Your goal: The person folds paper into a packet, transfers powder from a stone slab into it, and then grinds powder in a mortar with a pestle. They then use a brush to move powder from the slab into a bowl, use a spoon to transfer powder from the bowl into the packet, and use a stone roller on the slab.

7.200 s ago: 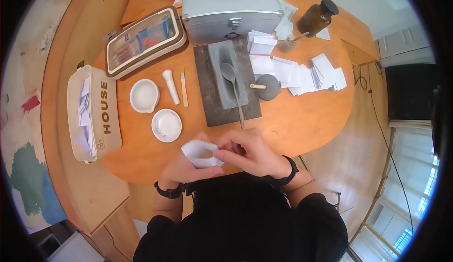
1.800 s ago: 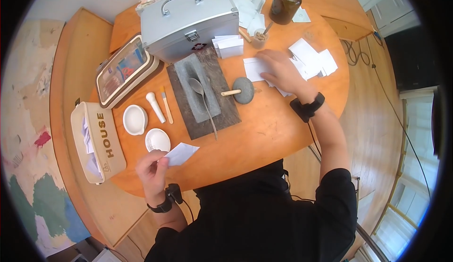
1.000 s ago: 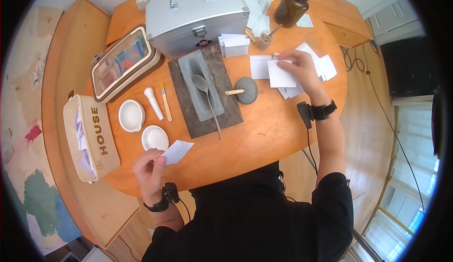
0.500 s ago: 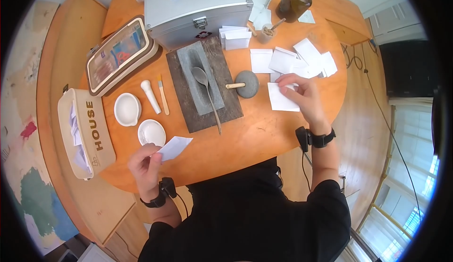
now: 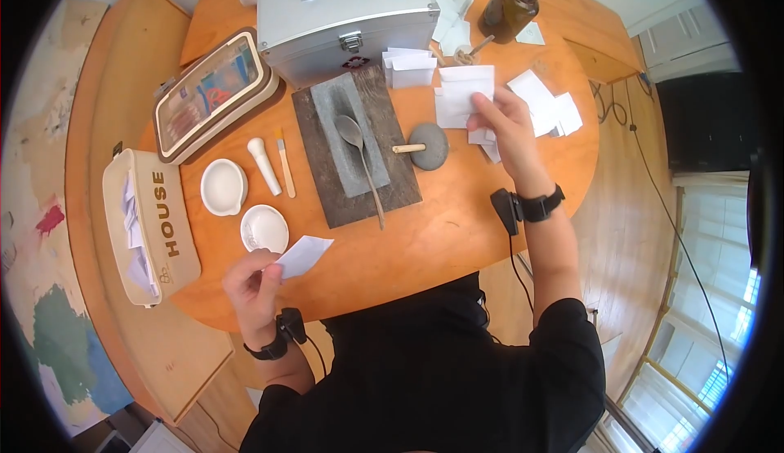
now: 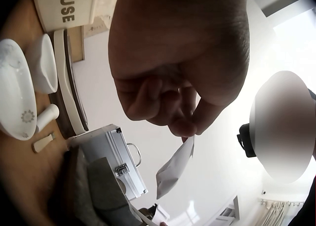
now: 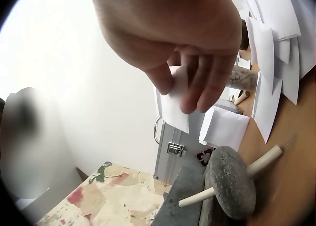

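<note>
My left hand is at the table's near left edge, pinching a small white paper envelope between thumb and fingers. In the left wrist view that envelope hangs from the fingertips. Over the back right of the table, my right hand grips another white envelope by its lower right corner. It overlaps the spread of loose envelopes in the head view. Upright folded envelopes stand just left of it. The right wrist view shows the held envelope between thumb and fingers.
A stone grinding trough bears a spoon; a stone wheel lies beside it. White mortar, patterned bowl, pestle and brush sit left. A metal case, brown bottle and HOUSE bin surround them.
My right hand took an envelope from the spread, drew it toward the near side, then lifted it back and left. The left hand keeps its envelope almost still; earlier, both hands were at one envelope.
</note>
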A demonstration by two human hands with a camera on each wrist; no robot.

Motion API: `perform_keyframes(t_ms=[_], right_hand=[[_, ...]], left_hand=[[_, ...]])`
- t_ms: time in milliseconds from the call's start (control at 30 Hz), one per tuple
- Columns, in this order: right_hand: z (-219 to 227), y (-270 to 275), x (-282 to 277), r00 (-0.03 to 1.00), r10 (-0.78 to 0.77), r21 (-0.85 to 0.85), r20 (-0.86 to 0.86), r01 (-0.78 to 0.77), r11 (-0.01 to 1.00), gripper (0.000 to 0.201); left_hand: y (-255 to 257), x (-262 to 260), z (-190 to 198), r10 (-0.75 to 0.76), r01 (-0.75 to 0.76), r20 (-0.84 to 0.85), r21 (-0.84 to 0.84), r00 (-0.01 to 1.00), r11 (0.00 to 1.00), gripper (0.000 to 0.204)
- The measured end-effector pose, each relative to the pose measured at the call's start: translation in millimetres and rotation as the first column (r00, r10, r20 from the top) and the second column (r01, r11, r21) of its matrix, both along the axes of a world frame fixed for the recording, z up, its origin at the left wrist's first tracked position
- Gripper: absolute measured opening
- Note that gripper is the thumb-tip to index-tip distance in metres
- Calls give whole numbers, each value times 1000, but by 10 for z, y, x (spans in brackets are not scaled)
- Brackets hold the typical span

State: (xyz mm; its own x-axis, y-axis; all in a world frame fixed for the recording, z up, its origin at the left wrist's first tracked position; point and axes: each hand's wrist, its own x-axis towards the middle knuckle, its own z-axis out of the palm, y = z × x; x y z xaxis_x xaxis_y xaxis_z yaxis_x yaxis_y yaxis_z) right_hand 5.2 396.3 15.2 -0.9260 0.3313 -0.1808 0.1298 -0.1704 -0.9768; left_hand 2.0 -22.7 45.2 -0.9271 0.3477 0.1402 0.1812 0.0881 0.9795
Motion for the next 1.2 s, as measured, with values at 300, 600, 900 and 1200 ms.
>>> perform_keyframes(t_ms=[300,600,900,1200], right_hand=[[-335,-55,-464,975,114,495,-192,-4,869,15],[-480,-106,-658,999,30,720,-29,0,694,19],[-310,-59,-513,999,-41,781,-15,37,624,36],[-290,162,-312,958,178,920,225,-269,284,71]], left_hand=[[-74,50,-7,52,-52,29,-8,998,999,3],[-114,31,-55,40,-40,55,-4,998,999,3],[-155,9,-92,28,-28,41,-6,999,1000,4],[-128,-26,-115,28,-27,51,-12,998,1000,4]])
